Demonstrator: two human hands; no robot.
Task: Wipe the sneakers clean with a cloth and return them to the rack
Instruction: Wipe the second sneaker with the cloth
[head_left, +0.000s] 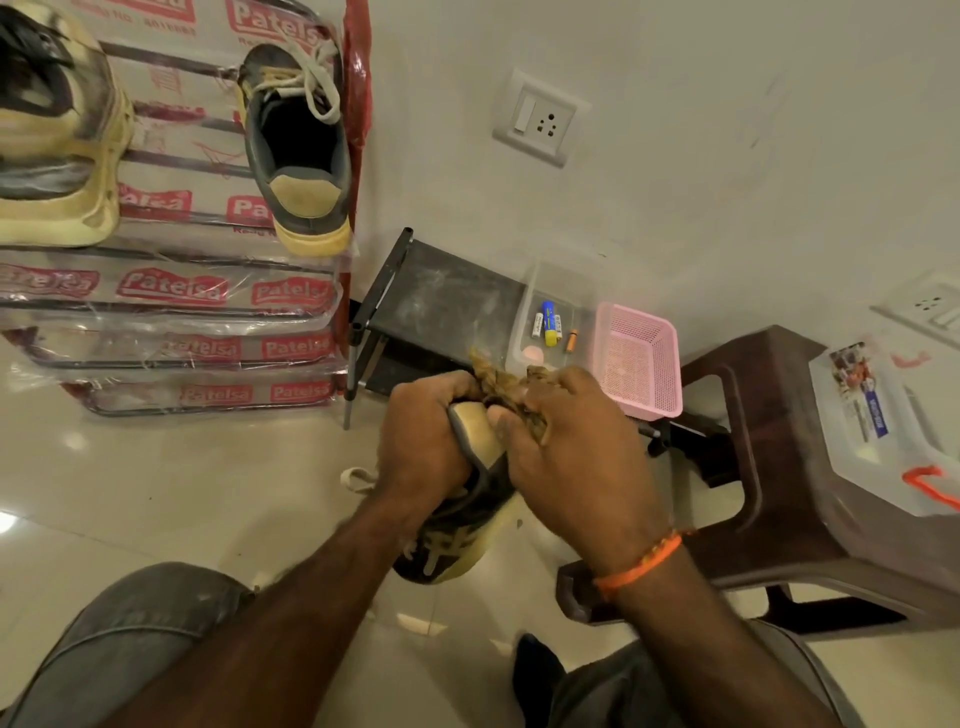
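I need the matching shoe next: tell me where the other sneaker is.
In the head view, the other sneaker sits upper left on the rack's top shelf at its right end, heel toward the camera.

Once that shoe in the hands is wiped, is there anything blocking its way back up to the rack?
Nothing visible blocks it. The sneaker is held in the left hand over open floor, and the rack stands up and to the left, with a free gap on its top shelf between the two shoes already there.
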